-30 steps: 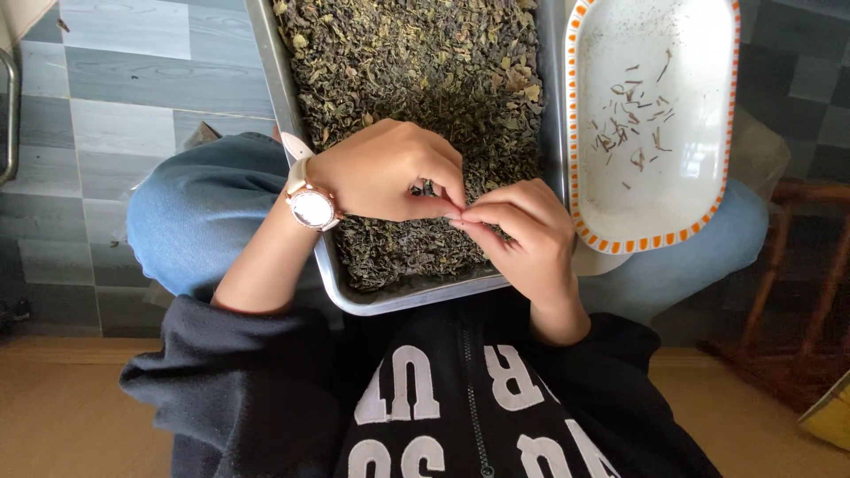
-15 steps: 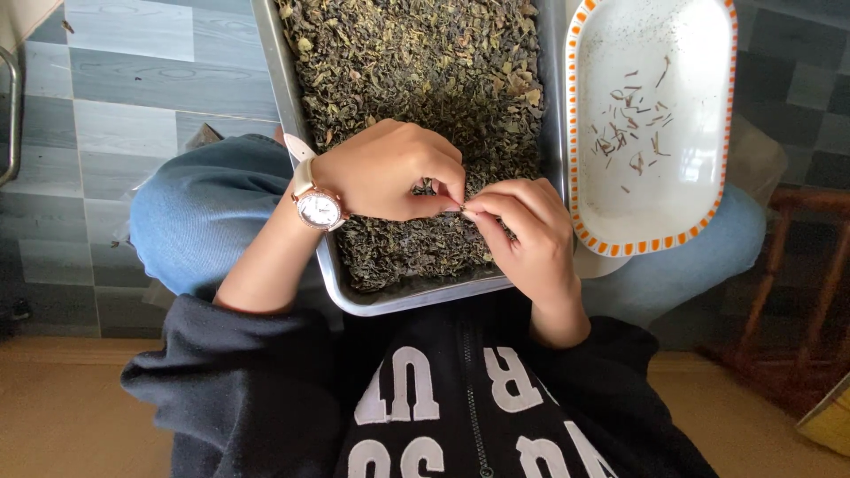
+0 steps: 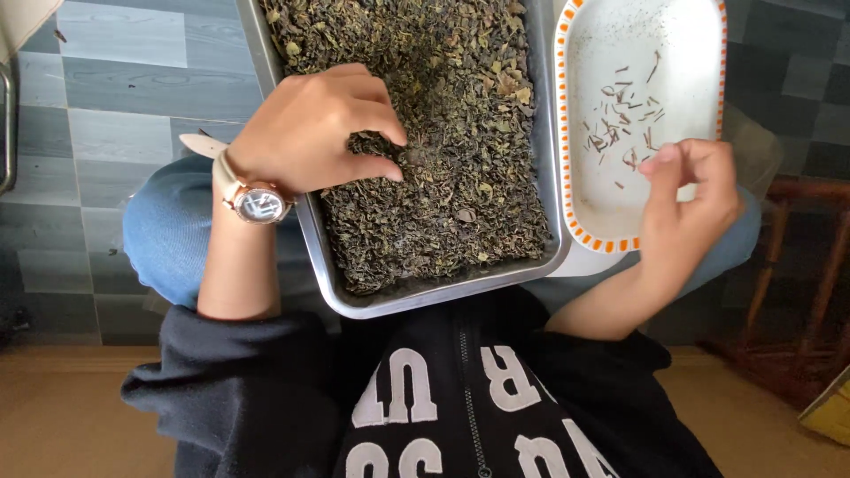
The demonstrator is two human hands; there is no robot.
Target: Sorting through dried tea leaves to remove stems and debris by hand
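Head view, person seated, metal tray (image 3: 540,159) across the lap, full of dried green-brown tea leaves (image 3: 443,177). White dish with orange rim (image 3: 561,168) sits just right of the tray, touching its wall, holding a few loose stems (image 3: 624,133).

Left hand (image 3: 305,133) rests on the leaves, grip curled, thumb and forefinger pressed together on a small clump of leaf near the tray's middle. Watch (image 3: 257,202) on that wrist.

Right hand (image 3: 686,208) hovers over the near corner of the dish, thumb and forefinger tips close together; cannot tell if a stem is pinched between them, too small to see. The stems already in the dish lie up and left of that grip, apart from it, not touching.

Risks, as judgement:
- Dish overhangs the right knee with little support under it; a knock from the right hand could tip it and scatter the stems on the floor.
- Tray is only balanced on the legs; a knee shift or hard press from the left hand could slide it and spill leaves.
- Anything dropped from the right grip this near the dish rim could miss and fall outside.
- Left pinch takes a clump, so good leaf may go with a stem.
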